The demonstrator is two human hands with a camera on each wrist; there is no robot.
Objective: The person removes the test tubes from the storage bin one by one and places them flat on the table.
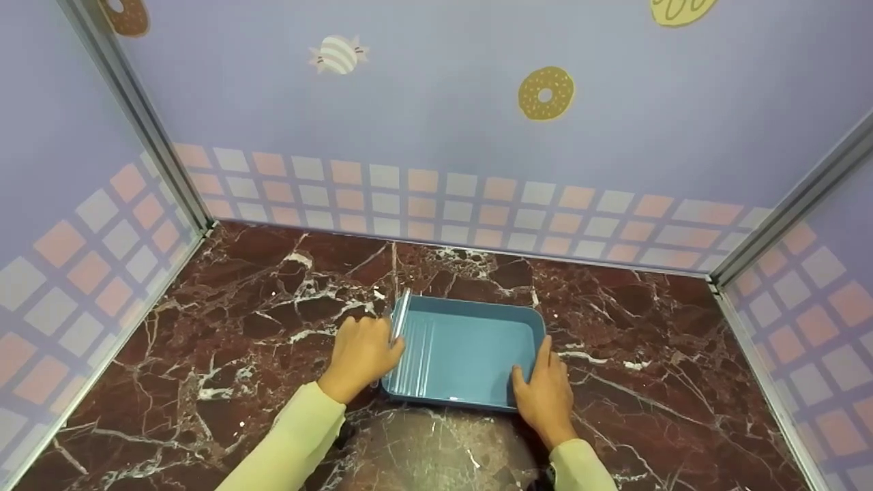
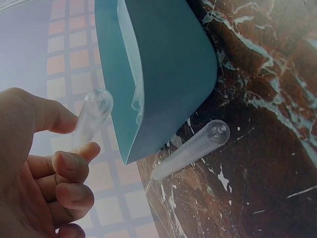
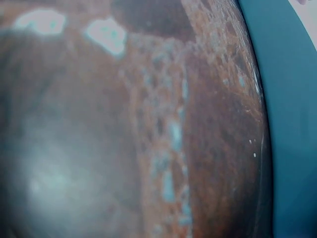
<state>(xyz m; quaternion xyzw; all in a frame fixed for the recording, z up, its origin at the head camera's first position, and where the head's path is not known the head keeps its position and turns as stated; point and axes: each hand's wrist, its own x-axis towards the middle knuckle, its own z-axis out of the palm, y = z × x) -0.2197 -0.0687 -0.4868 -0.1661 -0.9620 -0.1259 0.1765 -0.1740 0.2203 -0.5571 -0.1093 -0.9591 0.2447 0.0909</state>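
A shallow blue tray (image 1: pixel 481 354) sits on the dark red marble surface. Several clear tubes (image 1: pixel 416 368) lie side by side along its left part. My left hand (image 1: pixel 365 354) pinches a clear, round-ended tube (image 2: pixel 93 114) between thumb and index finger, above the tray's left edge. Outside the tray wall (image 2: pixel 178 59), another clear tube (image 2: pixel 190 151) rests on the marble in the left wrist view. My right hand (image 1: pixel 545 395) holds the tray's right side, thumb inside and fingers along the outside. The right wrist view shows mostly blurred marble and the tray's side (image 3: pixel 292 124).
A lilac back wall (image 1: pixel 436 116) with pink and white checks rises behind the marble surface (image 1: pixel 273 354). Side panels with metal corner posts (image 1: pixel 160 150) stand at left and right.
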